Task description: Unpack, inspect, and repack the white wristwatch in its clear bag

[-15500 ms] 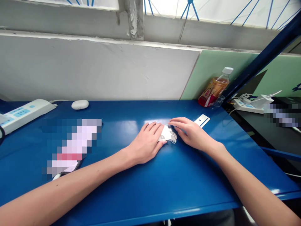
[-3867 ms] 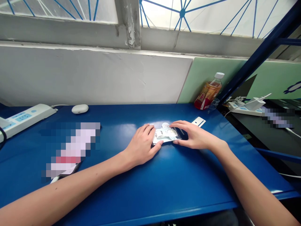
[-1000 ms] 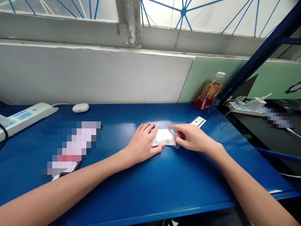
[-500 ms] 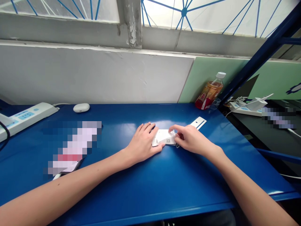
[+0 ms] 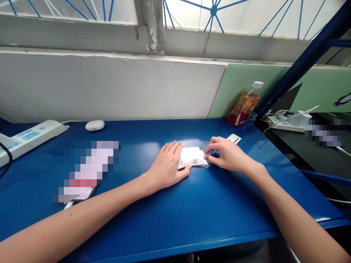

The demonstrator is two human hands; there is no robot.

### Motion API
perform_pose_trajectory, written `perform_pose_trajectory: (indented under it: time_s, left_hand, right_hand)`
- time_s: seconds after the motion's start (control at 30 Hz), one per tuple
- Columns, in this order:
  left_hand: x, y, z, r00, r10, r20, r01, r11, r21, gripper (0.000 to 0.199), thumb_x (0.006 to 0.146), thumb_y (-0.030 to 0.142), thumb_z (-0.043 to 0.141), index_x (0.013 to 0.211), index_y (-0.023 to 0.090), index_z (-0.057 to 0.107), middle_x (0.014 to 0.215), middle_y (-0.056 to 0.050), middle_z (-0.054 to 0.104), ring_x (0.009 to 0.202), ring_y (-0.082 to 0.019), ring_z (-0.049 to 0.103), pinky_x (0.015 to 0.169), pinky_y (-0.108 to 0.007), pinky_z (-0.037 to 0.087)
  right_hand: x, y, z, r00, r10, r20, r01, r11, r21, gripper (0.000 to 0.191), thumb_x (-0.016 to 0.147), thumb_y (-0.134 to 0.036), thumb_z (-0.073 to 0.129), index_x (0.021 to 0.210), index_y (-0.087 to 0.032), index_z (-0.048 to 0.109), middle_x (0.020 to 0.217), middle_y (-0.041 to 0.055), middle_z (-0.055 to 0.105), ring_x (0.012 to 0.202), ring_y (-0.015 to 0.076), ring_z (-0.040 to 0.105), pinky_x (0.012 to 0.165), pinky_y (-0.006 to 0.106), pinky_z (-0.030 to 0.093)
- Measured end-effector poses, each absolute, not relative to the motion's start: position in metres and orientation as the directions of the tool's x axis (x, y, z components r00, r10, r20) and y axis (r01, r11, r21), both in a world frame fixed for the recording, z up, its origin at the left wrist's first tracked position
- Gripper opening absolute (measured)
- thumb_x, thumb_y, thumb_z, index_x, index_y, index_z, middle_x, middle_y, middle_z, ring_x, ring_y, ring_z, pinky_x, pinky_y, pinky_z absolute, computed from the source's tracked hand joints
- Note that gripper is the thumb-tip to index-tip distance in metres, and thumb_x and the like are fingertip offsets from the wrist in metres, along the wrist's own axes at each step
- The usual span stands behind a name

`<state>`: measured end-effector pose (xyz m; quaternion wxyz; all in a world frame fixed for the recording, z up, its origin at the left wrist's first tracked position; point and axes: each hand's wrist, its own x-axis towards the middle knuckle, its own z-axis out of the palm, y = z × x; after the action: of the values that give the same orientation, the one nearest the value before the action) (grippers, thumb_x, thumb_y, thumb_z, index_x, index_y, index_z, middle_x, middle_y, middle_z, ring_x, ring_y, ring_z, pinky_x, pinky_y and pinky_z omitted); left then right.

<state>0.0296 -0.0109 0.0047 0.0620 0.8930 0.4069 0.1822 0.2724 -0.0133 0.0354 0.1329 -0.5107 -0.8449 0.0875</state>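
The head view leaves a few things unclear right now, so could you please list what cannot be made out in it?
All in the head view:
- White packet: left end hidden under the left hand; print too small to read.
- Right hand: curled fingers hide whether they pinch anything.
- White card: nearer part behind the right hand.
- Phone: screen blurred into blocks.
- Left-hand power strip: cut off by the left edge.
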Motion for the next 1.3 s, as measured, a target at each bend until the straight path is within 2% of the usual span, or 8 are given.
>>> perform_pose_trajectory:
  time_s: [0.07, 0.23, 0.43, 0.6, 0.77, 1.03, 1.2, 1.3]
  left_hand:
    - [0.03, -0.011, 0.004, 0.603, 0.75, 0.274, 0.706, -0.661, 0.255, 0.048, 0.088, 0.042, 0.056, 0.124, 0.011, 0.051, 0.129, -0.019, 0.057, 0.125, -0.036, 0.05, 0.109, -0.049, 0.036]
    - [0.029, -0.012, 0.003, 0.612, 0.743, 0.272, 0.711, -0.667, 0.223, 0.054, 0.091, 0.043, 0.051, 0.132, 0.009, 0.046, 0.135, -0.02, 0.054, 0.129, -0.037, 0.047, 0.11, -0.051, 0.034]
    - [0.025, -0.01, 0.006, 0.634, 0.734, 0.245, 0.686, -0.679, 0.261, 0.053, 0.094, 0.05, 0.051, 0.132, 0.013, 0.047, 0.137, -0.019, 0.052, 0.13, -0.036, 0.045, 0.11, -0.052, 0.034]
    - [0.022, -0.008, 0.012, 0.655, 0.729, 0.196, 0.656, -0.679, 0.33, 0.043, 0.092, 0.05, 0.057, 0.121, 0.019, 0.053, 0.129, -0.015, 0.056, 0.123, -0.035, 0.051, 0.104, -0.051, 0.04]
    - [0.019, -0.004, 0.02, 0.677, 0.716, 0.171, 0.629, -0.683, 0.372, 0.045, 0.09, 0.046, 0.063, 0.123, 0.018, 0.053, 0.126, -0.014, 0.059, 0.124, -0.033, 0.051, 0.103, -0.048, 0.043]
    - [-0.005, 0.0, 0.018, 0.713, 0.691, 0.118, 0.618, -0.698, 0.361, 0.06, 0.091, 0.05, 0.06, 0.14, 0.018, 0.045, 0.147, -0.016, 0.049, 0.141, -0.033, 0.04, 0.11, -0.047, 0.04]
    - [-0.009, -0.001, 0.006, 0.7, 0.693, 0.171, 0.62, -0.709, 0.337, 0.065, 0.092, 0.053, 0.058, 0.144, 0.018, 0.042, 0.151, -0.016, 0.044, 0.144, -0.031, 0.035, 0.113, -0.048, 0.036]
    - [-0.009, -0.002, 0.005, 0.692, 0.699, 0.178, 0.624, -0.704, 0.34, 0.065, 0.092, 0.053, 0.059, 0.144, 0.018, 0.042, 0.151, -0.015, 0.045, 0.144, -0.032, 0.036, 0.114, -0.049, 0.036]
  right_hand:
    - [0.275, -0.012, 0.034, -0.483, 0.867, 0.125, 0.796, 0.494, -0.35, 0.012, 0.08, -0.018, 0.058, 0.084, -0.02, 0.07, 0.085, 0.006, 0.067, 0.082, 0.021, 0.06, 0.072, 0.03, 0.044]
    - [0.279, -0.008, 0.029, -0.469, 0.882, 0.05, 0.74, 0.423, -0.523, 0.016, 0.079, -0.02, 0.062, 0.094, -0.017, 0.066, 0.079, 0.003, 0.068, 0.065, 0.0158, 0.059, 0.062, 0.027, 0.045]
    - [0.278, -0.008, 0.029, -0.478, 0.878, 0.026, 0.699, 0.398, -0.594, 0.034, 0.078, -0.032, 0.07, 0.108, -0.015, 0.068, 0.08, 0.003, 0.067, 0.069, 0.0166, 0.061, 0.063, 0.027, 0.046]
    - [0.274, -0.007, 0.024, -0.455, 0.888, 0.057, 0.676, 0.387, -0.627, 0.024, 0.083, -0.031, 0.067, 0.101, -0.016, 0.071, 0.075, 0.0019, 0.064, 0.064, 0.0144, 0.056, 0.06, 0.026, 0.043]
    - [0.269, -0.009, 0.02, -0.488, 0.862, 0.136, 0.705, 0.481, -0.522, 0.018, 0.087, -0.028, 0.064, 0.098, -0.016, 0.073, 0.069, 0.0003, 0.059, 0.06, 0.0138, 0.051, 0.059, 0.026, 0.038]
    - [0.273, -0.01, 0.032, -0.541, 0.833, 0.116, 0.782, 0.549, -0.296, 0.014, 0.091, -0.032, 0.06, 0.095, -0.022, 0.069, 0.075, 0.0019, 0.062, 0.063, 0.0161, 0.055, 0.059, 0.027, 0.038]
    - [0.292, -0.011, 0.041, -0.518, 0.855, 0.031, 0.814, 0.503, -0.291, 0.012, 0.088, -0.033, 0.063, 0.091, -0.023, 0.07, 0.071, 0.0017, 0.062, 0.06, 0.0168, 0.054, 0.054, 0.028, 0.034]
    - [0.295, -0.009, 0.048, -0.496, 0.868, 0.007, 0.818, 0.47, -0.332, 0.021, 0.084, -0.041, 0.068, 0.095, -0.023, 0.07, 0.079, 0.0029, 0.063, 0.066, 0.018, 0.057, 0.057, 0.028, 0.039]
